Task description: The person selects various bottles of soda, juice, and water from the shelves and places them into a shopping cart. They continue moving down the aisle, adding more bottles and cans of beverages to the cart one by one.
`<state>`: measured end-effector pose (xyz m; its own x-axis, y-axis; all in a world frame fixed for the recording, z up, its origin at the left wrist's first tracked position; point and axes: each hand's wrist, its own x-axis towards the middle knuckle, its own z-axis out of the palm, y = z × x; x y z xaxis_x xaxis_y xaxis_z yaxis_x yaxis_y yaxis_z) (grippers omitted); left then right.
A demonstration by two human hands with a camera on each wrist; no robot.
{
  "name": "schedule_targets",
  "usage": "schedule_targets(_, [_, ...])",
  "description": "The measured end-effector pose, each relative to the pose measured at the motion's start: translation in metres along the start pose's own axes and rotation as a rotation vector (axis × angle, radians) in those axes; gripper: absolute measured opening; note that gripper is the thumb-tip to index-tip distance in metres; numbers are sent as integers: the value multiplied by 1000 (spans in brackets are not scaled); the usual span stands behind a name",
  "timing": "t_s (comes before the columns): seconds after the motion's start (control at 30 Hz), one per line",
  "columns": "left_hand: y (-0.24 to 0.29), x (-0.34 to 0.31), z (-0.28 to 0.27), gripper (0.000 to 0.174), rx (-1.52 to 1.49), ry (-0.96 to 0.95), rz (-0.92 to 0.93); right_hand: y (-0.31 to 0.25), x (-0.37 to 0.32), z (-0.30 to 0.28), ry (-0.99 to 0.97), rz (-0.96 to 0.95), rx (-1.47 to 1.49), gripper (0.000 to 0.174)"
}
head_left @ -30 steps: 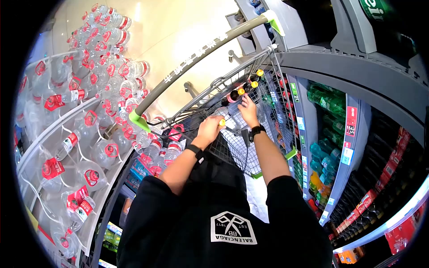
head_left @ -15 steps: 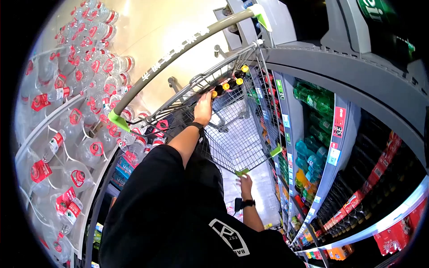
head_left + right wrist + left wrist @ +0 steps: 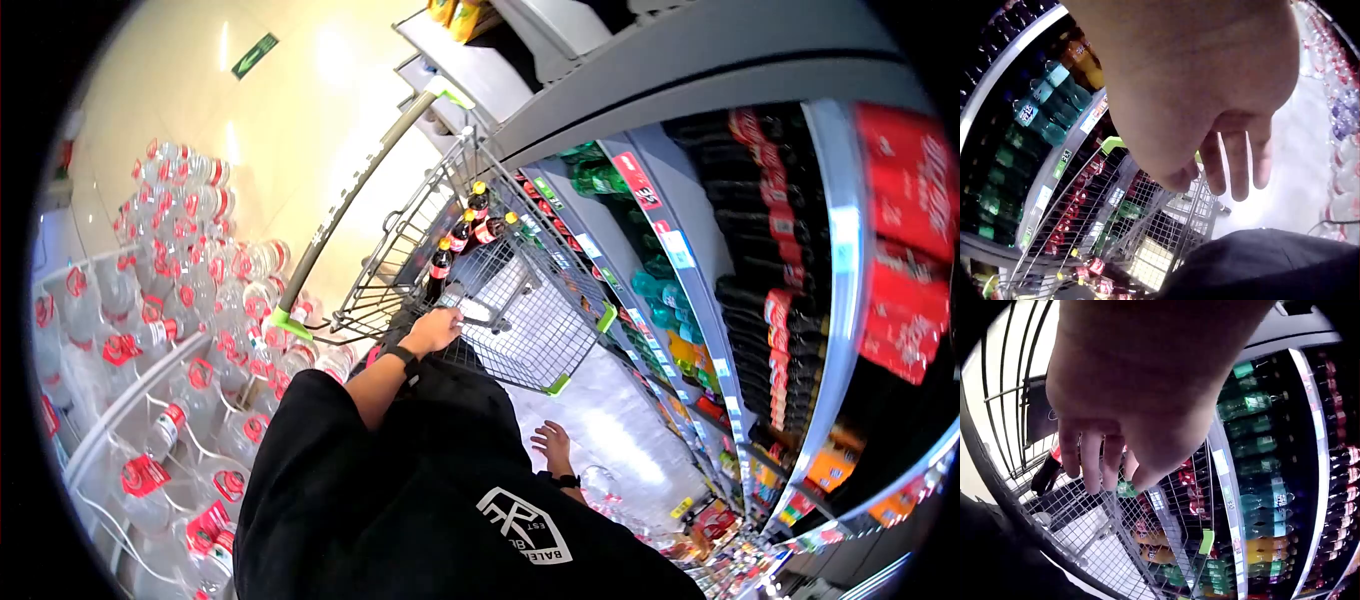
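Note:
In the head view, my left hand (image 3: 432, 330) hovers over the near side of a wire shopping cart (image 3: 540, 330), just below the cola bottles. Its fingers hang loose with nothing in them in the left wrist view. Several dark cola bottles (image 3: 440, 264) with yellow caps and red labels stand or lean together at the handle end of the basket. My right hand (image 3: 553, 446) is lowered outside the cart, past its green-cornered end, fingers spread and holding nothing. The right wrist view shows its fingers (image 3: 1235, 165) hanging loose above the floor.
The cart's handle (image 3: 350, 200) is at the upper left. Many clear water bottles (image 3: 190, 230) with red tags fill the left side. Shelves of green bottles (image 3: 600, 178), cola bottles (image 3: 780, 330) and red cartons (image 3: 905, 260) line the right.
Both hands were at yellow bottle caps over the cart. The right hand has dropped away outside the cart; the left has let go and drawn back from the bottles. The view has turned.

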<state>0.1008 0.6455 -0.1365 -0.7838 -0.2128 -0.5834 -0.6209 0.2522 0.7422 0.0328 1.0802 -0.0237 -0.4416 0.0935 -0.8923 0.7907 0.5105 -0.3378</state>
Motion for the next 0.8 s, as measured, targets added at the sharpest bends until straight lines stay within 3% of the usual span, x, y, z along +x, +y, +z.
schedule_targets(0.27, [27, -20, -40, 25, -5, 86, 79, 10, -21, 7, 92, -19, 60, 46])
schedule_targets(0.57, [82, -37, -64, 27, -62, 152, 289, -22, 6, 3, 46, -325, -26, 44])
schedule_targets(0.63, [109, -50, -89, 21, -109, 326, 315, -34, 21, -2, 15, -346, -44, 44])
schedule_targets(0.67, [108, -48, -99, 20, -399, 383, 327, -43, 30, -3, -16, -406, -84, 42])
schedule_targets(0.73, [144, -73, -147, 22, -308, 619, 210, -64, 40, -2, -53, -481, -164, 38])
schedule_targets(0.77, [130, -65, -162, 22, -547, 715, 298, -77, 50, 0, -80, -476, -190, 38])
schedule_targets(0.8, [119, -60, -185, 21, -578, 809, 314, -87, 63, 3, -108, -500, -217, 38])
